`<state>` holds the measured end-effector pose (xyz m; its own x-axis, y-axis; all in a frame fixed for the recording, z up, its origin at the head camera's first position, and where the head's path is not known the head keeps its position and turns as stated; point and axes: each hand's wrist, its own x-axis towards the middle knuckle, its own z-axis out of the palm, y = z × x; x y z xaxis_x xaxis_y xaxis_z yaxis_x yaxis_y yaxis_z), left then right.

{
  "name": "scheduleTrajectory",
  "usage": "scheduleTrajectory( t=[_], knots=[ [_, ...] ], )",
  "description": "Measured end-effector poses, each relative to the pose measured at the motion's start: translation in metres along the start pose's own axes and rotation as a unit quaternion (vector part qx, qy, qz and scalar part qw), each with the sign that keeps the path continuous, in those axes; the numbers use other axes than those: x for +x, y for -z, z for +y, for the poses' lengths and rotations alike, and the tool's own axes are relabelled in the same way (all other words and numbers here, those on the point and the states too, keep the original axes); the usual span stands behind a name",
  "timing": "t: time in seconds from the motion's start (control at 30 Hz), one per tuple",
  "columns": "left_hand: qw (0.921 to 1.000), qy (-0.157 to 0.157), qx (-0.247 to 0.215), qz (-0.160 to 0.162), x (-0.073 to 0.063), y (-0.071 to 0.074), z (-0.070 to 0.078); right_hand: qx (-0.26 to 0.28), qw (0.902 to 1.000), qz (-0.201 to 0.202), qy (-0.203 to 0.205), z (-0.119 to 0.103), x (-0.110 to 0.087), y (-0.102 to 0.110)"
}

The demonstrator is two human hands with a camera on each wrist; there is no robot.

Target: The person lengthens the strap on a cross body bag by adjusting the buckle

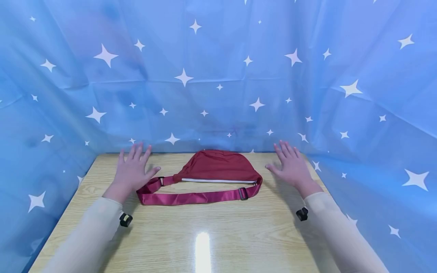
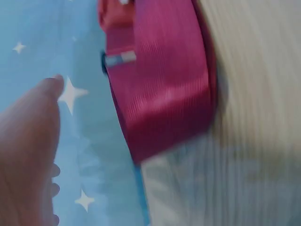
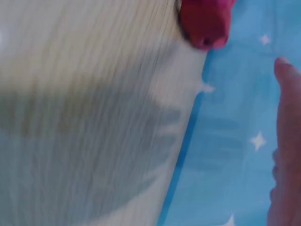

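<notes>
A dark red waist bag (image 1: 223, 167) lies at the back of the table, its pale zipper (image 1: 218, 180) facing the front. Its magenta strap (image 1: 201, 198) loops out in front and to the left, with a black slider buckle (image 1: 243, 193) near the right end. My left hand (image 1: 132, 170) is held with fingers spread, thumb close to the strap's left bend. In the left wrist view, the thumb (image 2: 33, 122) is apart from the strap (image 2: 164, 84). On the other side, my right hand (image 1: 291, 167) also has spread fingers, holds nothing, and is right of the bag.
The wooden table (image 1: 164, 235) carries a bright light reflection near its front. A blue curtain (image 1: 218, 76) with white stars hangs behind and along both sides. Small black devices (image 1: 125, 219) sit at the wrists, over pale sleeves (image 1: 88, 231).
</notes>
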<state>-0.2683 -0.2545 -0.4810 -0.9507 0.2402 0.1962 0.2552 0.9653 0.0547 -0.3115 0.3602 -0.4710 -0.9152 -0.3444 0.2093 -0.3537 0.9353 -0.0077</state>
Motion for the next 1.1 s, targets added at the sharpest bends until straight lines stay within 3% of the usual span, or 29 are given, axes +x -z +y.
scheduleTrajectory(
  t=[0.13,0.3,0.53,0.8,0.97,1.1],
  knots=[
    [0.997,-0.036,-0.064,0.025,-0.004,0.0,0.028,0.068,0.9947,0.051,0.059,-0.02,-0.011,-0.002],
    [0.9894,-0.075,-0.124,0.01,-0.006,-0.008,0.07,0.137,0.9819,0.064,0.114,-0.053,-0.026,-0.004],
    [0.9785,-0.115,-0.171,0.011,-0.006,-0.018,0.116,0.186,0.9727,0.041,0.133,-0.09,-0.038,-0.011],
    [0.9622,-0.154,-0.223,-0.025,0.001,-0.042,0.159,0.213,0.9663,0.008,0.144,-0.11,-0.042,-0.026],
    [0.9532,-0.171,-0.246,-0.043,0.006,-0.054,0.187,0.203,0.9687,-0.034,0.139,-0.12,-0.042,-0.03],
    [0.9488,-0.171,-0.254,-0.077,0.012,-0.06,0.206,0.172,0.9735,-0.058,0.14,-0.123,-0.042,-0.035]
  ],
)
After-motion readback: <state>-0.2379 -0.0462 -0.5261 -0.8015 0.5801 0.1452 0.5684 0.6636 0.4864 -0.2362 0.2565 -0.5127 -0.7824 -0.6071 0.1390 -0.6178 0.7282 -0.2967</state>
